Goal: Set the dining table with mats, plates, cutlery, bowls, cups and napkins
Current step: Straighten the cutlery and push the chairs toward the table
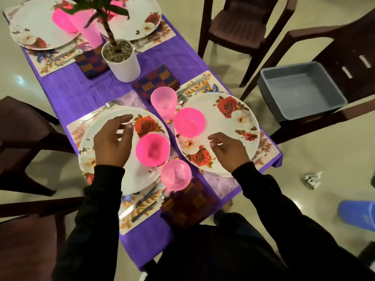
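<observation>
Purple cloth point(81, 86) over the table, glossy pale floor point(314, 159) around it. Four rose plates in view, four pink bowls and cups near the middle. Left hand point(110, 140) hovers over the near-left plate point(113, 175), fingers loosely curled, holding nothing. Pink bowl point(152, 149) sits just beside it. Right hand point(229, 151) likewise empty over the near-right plate point(229, 116). Grey tub point(302, 90) rests on a chair point(345, 57) at right, floor open beyond.

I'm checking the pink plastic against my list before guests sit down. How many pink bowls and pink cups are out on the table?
Pink bowls: 3, two on the near plates and one on the far left plate.
Pink cups: 3, two by the near plates and one behind the plant.
Total: 6
</observation>
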